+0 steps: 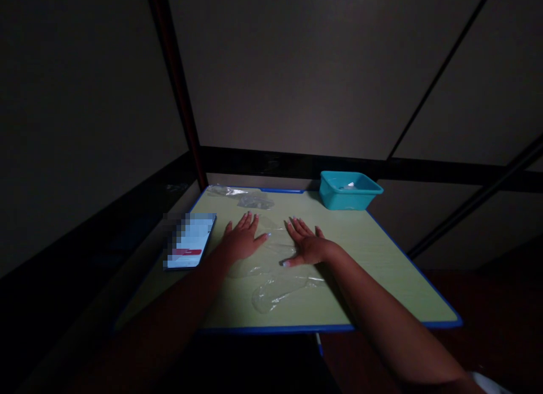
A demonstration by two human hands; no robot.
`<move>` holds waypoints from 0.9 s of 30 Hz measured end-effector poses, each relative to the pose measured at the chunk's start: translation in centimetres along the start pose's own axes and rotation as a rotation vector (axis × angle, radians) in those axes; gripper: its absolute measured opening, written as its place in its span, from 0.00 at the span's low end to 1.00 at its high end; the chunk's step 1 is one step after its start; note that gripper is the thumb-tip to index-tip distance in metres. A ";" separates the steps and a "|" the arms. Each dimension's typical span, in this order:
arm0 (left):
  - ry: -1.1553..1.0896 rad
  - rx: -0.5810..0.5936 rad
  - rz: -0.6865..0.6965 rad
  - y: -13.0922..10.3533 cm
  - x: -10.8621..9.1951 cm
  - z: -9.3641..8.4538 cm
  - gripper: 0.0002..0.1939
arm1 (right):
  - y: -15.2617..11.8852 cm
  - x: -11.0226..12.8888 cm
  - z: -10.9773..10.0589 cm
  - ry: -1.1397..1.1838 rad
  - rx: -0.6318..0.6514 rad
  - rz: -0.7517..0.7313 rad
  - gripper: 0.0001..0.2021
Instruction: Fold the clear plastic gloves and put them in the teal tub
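Two bare forearms reach in over the blue-edged near side of a pale yellow-green table point(394, 281) in a dim room. Just beyond that edge lies clear film point(271, 301), thin and wrinkled, its near end rounded and catching the light. It spreads over the middle of the table, running up between and beneath the person's hands; its full outline is hard to make out against the tabletop.

At left, near the table's side edge, a phone point(193, 244) lies face up with its screen lit, part of the display blurred out.

The left hand point(244, 239) lies palm down at the film's left side, open and flat, fingers spread and pointing away, thumb stretched inward, gripping nothing. Opposite, the right hand point(309, 244) is also flat and open, palm down over the film's right side, its fingers angled to the far left and its thumb held out toward the person, with nothing in its grasp.

Farther back, crumpled plastic point(256, 200) lies toward the far left corner. At the far right corner stands a turquoise basket point(348, 202) with something whitish inside. Behind the table rises a grey wall point(292, 72), crossed low down by a black band point(237, 159).
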State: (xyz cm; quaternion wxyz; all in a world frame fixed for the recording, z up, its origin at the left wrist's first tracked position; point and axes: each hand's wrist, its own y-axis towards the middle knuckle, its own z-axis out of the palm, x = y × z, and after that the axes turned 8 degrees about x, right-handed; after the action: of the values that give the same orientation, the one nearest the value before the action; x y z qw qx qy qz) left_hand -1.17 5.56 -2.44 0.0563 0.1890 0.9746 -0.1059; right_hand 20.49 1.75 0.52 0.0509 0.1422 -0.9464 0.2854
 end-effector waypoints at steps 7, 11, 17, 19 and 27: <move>0.044 0.021 0.226 -1.7 -0.9 -0.9 0.48 | -0.4 0.1 -0.3 0.036 -0.169 -0.054 0.53; 0.041 0.105 0.310 -2.0 -1.3 -0.7 0.59 | -1.1 2.0 0.1 0.109 -0.261 -0.254 0.35; 0.001 0.179 0.341 -1.7 -1.2 -0.5 0.57 | -0.9 4.5 1.4 0.038 -0.223 -0.445 0.32; 0.019 0.184 0.333 -1.7 -1.2 -0.5 0.60 | -0.3 4.5 1.8 -0.006 -0.207 -0.373 0.34; 0.068 0.211 0.291 -2.0 -1.5 -0.8 0.68 | 0.7 2.8 1.9 -0.032 -0.213 -0.054 0.36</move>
State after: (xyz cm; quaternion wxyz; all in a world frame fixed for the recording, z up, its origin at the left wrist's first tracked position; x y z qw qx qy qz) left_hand -0.56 3.38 -1.05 0.0178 0.3363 0.9219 -0.1918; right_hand 17.54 0.62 -0.90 0.0584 0.1659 -0.9679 0.1795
